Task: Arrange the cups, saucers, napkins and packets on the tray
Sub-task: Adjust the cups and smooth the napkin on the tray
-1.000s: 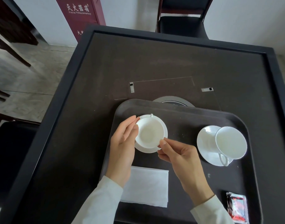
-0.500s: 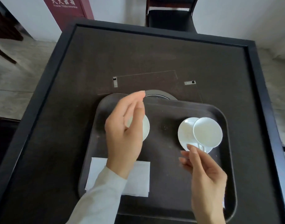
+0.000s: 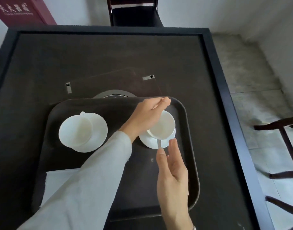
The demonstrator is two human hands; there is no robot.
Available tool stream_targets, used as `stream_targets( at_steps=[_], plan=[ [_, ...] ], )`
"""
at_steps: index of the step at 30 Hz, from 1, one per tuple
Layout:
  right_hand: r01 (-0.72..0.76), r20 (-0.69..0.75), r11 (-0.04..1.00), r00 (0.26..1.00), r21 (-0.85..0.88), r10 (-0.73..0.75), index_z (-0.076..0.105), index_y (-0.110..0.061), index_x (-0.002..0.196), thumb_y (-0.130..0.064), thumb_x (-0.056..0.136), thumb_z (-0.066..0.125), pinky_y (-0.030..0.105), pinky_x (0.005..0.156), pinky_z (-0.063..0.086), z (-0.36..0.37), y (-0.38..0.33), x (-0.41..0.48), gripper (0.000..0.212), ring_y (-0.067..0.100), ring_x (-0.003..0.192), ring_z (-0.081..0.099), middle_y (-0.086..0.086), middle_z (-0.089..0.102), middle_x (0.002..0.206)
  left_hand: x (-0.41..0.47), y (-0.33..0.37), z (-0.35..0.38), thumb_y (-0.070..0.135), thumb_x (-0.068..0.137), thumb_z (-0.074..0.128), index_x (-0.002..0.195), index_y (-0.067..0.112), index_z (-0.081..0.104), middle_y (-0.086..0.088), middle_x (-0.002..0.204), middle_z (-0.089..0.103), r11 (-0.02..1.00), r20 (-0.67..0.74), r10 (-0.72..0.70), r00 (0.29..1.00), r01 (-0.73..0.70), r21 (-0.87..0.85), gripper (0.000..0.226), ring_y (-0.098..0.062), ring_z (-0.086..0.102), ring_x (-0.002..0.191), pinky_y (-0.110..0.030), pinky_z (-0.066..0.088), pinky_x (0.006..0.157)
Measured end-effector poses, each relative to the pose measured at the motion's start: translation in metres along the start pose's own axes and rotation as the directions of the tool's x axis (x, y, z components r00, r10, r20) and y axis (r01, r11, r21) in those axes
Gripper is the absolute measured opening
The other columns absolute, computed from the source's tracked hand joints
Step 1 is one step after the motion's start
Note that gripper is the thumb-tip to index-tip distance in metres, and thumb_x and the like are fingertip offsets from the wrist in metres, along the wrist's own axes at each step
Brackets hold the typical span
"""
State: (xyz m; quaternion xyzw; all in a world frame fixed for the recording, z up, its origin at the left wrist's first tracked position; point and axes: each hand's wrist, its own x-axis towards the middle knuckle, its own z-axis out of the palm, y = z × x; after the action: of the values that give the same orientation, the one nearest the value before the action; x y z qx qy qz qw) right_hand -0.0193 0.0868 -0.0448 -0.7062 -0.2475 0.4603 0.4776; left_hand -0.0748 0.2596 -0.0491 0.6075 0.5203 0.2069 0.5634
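- 2 cups are sitting on 2 saucers on the tray: the left cup on its saucer near the far left corner, the right cup on its saucer near the far right corner.
- The left hand is reaching across, fingers curled at the right cup's far rim; grip unclear.
- The right hand is hovering open, fingertips just touching that cup's handle.
- A napkin is lying at the tray's near left edge, apparently half off it.
- No packets are showing, so those and napkin placement probably remain.
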Motion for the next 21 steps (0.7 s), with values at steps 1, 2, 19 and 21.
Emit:
stream_targets(
  at_steps=[1,2,19,21],
  plan=[
    [0.006,0.027,1.000,1.000,-0.013,-0.006,0.031,-0.049,0.152,-0.043,0.100,0.054,0.031,0.119,0.034,-0.001,-0.001,0.002,0.057,-0.016,0.134,0.039,-0.057,0.043,0.127,0.001,-0.001,0.002,0.052,0.100,0.047,0.108,0.031,0.076,0.017,0.111,0.073,1.000,0.003,-0.016,1.000,0.016,-0.003,0.038,0.000,0.063,0.109,-0.022,0.044,0.088],
    [0.011,0.052,1.000,0.999,-0.028,-0.009,0.029,-0.054,0.149,-0.044,0.101,0.054,0.027,0.117,0.034,-0.002,-0.002,0.003,0.055,-0.020,0.129,0.041,-0.060,0.043,0.122,0.001,-0.001,0.003,0.053,0.100,0.047,0.110,0.033,0.076,0.020,0.111,0.072,0.999,0.003,-0.031,1.000,0.031,-0.012,0.036,0.001,0.062,0.109,-0.020,0.043,0.086],
    [0.267,0.289,0.878,0.944,-0.397,-0.156,-0.014,-0.030,0.159,-0.065,0.101,0.019,0.037,0.121,-0.020,-0.009,-0.019,0.065,0.076,-0.010,0.146,-0.021,-0.028,-0.011,0.161,-0.077,-0.044,0.019,0.059,0.095,0.051,0.141,0.043,0.054,0.030,0.140,0.057,0.927,-0.256,-0.176,0.950,0.073,-0.369,0.049,0.012,0.049,0.130,-0.031,0.038,0.116],
    [0.305,0.314,0.874,0.930,-0.378,-0.189,-0.015,-0.030,0.160,-0.068,0.100,0.017,0.037,0.120,-0.022,-0.009,-0.019,0.076,0.078,-0.012,0.145,-0.023,-0.030,-0.015,0.158,-0.095,-0.046,0.033,0.058,0.096,0.054,0.136,0.054,0.055,0.029,0.138,0.059,0.905,-0.272,-0.169,0.947,0.040,-0.423,0.041,0.008,0.050,0.131,-0.025,0.042,0.112]
  ],
)
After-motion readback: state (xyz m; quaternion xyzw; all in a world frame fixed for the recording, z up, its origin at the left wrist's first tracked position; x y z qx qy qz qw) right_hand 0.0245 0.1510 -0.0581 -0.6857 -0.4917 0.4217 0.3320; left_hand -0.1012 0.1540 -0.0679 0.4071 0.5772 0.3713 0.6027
